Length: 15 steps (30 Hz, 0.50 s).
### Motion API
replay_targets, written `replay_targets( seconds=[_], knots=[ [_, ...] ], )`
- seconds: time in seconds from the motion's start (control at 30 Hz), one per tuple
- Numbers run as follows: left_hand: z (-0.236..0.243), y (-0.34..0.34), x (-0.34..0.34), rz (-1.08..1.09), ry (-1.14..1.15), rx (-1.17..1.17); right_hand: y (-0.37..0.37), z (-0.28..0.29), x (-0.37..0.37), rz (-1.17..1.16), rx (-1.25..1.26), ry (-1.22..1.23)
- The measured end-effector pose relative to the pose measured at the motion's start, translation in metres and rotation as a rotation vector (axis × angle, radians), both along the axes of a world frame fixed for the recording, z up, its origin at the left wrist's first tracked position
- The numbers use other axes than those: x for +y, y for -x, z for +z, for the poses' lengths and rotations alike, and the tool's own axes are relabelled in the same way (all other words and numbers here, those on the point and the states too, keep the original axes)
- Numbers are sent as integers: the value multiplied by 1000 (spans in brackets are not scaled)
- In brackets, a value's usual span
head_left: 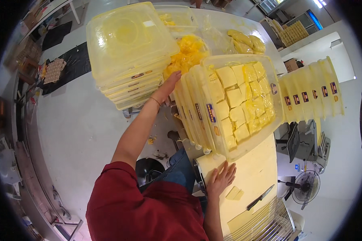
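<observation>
My left arm stretches forward, and my left hand (pixel 168 87) is by the left side of the stacked tubs, fingers extended and touching or close to an orange-yellow plastic bag (pixel 187 52). The top tub (pixel 245 152) is clear plastic, holding several pale yellow blocks (pixel 237 114), some under wrinkled yellow film. My right hand (pixel 222 180) rests with spread fingers on a pale yellow flat surface (pixel 251 172), just below the tub's near edge; I cannot tell if it is dough or a board. Beside that hand lie small pale yellow flat pieces (pixel 235 193). Neither hand holds anything visible.
Lidded tubs (pixel 128 44) are stacked at the far left. Further tubs (pixel 311 92) stand at the right. A black-handled knife (pixel 260 197) lies near a wire rack (pixel 265 221). Yellow filled bags (pixel 245 41) sit at the back. A fan (pixel 305 186) stands at the right.
</observation>
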<state>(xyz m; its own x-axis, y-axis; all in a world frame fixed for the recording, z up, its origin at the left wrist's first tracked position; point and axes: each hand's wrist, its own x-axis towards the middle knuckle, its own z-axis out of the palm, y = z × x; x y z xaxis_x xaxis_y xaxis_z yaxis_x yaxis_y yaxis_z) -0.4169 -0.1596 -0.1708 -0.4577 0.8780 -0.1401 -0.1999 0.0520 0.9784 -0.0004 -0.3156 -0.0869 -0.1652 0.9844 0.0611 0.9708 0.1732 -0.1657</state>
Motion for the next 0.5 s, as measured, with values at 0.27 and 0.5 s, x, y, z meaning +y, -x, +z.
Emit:
replay_targets(
  seconds=[0.27,0.5],
  knots=[
    [-35,43,109,-3,70,184,-5,-9,1,-8,-69,-33],
    [-58,57,172,63,106,679,7,3,2,17,-104,-21]
  ],
)
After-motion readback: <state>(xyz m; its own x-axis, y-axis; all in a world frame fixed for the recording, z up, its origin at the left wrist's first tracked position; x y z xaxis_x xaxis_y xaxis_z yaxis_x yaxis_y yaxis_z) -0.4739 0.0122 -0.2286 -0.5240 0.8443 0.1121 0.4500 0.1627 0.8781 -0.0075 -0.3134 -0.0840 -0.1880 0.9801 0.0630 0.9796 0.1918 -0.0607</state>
